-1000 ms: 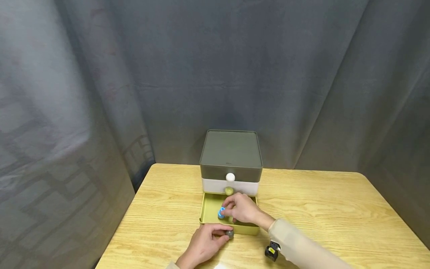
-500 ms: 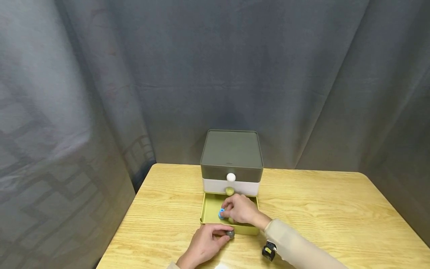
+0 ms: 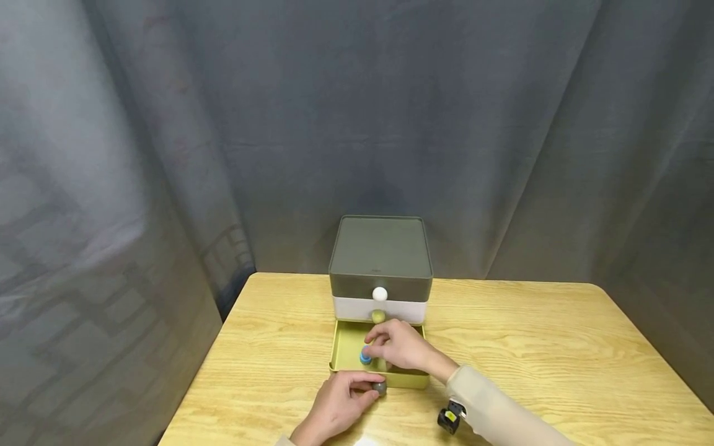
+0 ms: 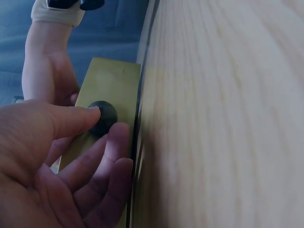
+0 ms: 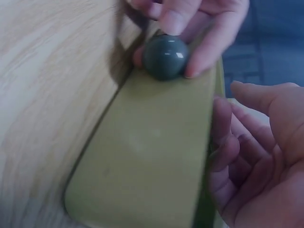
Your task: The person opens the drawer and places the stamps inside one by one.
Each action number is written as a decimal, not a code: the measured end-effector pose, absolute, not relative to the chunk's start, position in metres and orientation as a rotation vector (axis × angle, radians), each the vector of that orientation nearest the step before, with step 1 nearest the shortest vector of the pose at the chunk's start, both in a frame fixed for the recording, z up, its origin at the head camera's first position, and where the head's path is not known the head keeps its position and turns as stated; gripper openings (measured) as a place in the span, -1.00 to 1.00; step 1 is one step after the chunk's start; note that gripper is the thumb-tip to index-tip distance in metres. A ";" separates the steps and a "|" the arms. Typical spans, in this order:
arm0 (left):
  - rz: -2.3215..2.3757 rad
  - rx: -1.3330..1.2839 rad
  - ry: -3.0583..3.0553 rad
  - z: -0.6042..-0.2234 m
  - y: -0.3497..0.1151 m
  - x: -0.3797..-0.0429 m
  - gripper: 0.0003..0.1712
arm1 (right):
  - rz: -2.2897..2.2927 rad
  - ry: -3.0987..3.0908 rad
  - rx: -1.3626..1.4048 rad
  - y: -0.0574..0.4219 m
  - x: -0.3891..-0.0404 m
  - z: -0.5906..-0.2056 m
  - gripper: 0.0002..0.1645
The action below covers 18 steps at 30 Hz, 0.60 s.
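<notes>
A stacked drawer unit (image 3: 383, 248) stands on the table with its lowest, yellow-green drawer (image 3: 409, 380) pulled out. My left hand (image 3: 337, 404) pinches that drawer's dark grey round knob (image 3: 381, 388) between thumb and fingers; the left wrist view shows the thumb on top of the knob (image 4: 105, 118). Over the drawer, my right hand (image 3: 406, 348) reaches in from the right. Its thumb and fingertips pinch a small blue object (image 3: 365, 357), its kind unclear, inside the tray. In the right wrist view the right hand (image 5: 266, 156) hides that object behind its curled fingers.
The two upper drawers, one grey with a white knob (image 3: 380, 294) and one white with a green knob (image 3: 378, 316), are closed. A black wrist camera (image 3: 449, 419) hangs below the right sleeve. Grey curtains (image 3: 357, 124) surround the wooden table (image 3: 530, 347).
The small blue object tipped slightly between my right fingers and now looks more upright, still at about the same spot in the drawer. My left hand stays on the knob.
</notes>
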State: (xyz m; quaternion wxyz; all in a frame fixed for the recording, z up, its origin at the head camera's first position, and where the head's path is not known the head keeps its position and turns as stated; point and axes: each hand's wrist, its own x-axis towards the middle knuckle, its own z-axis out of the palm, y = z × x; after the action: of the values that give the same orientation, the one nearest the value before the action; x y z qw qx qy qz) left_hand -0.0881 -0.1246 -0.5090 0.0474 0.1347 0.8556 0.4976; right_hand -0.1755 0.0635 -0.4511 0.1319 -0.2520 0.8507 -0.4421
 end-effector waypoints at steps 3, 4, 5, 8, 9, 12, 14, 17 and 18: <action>1.546 0.409 2.592 -0.510 -0.125 -0.088 -0.78 | -1.342 2.425 -0.757 0.071 -0.176 -0.445 -0.72; 1.552 0.406 2.585 -0.510 -0.125 -0.088 -0.78 | -1.364 2.411 -0.758 0.074 -0.176 -0.442 -0.71; 1.559 0.400 2.579 -0.511 -0.125 -0.088 -0.78 | -1.384 2.398 -0.755 0.077 -0.176 -0.440 -0.71; 1.564 0.393 2.573 -0.512 -0.125 -0.088 -0.78 | -1.441 2.377 -0.718 0.089 -0.174 -0.432 -0.72; 1.563 0.395 2.573 -0.512 -0.125 -0.088 -0.78 | -1.454 2.379 -0.697 0.093 -0.174 -0.429 -0.73; 1.562 0.397 2.577 -0.512 -0.124 -0.088 -0.77 | -1.486 2.397 -0.637 0.104 -0.171 -0.422 -0.73; 1.561 0.395 2.582 -0.511 -0.124 -0.088 -0.77 | -1.529 2.402 -0.606 0.112 -0.168 -0.418 -0.71; 1.562 0.388 2.582 -0.510 -0.124 -0.088 -0.77 | -1.611 2.395 -0.544 0.123 -0.162 -0.415 -0.69; 1.562 0.387 2.580 -0.510 -0.123 -0.088 -0.77 | -1.638 2.396 -0.523 0.127 -0.159 -0.415 -0.69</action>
State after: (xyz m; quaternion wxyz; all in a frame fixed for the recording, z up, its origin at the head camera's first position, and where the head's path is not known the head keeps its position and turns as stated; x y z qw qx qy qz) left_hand -0.0876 -0.1233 -0.5099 0.0502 0.1272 0.8474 0.5130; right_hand -0.1592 0.1266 -0.4147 0.0961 -0.1764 0.8088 -0.5527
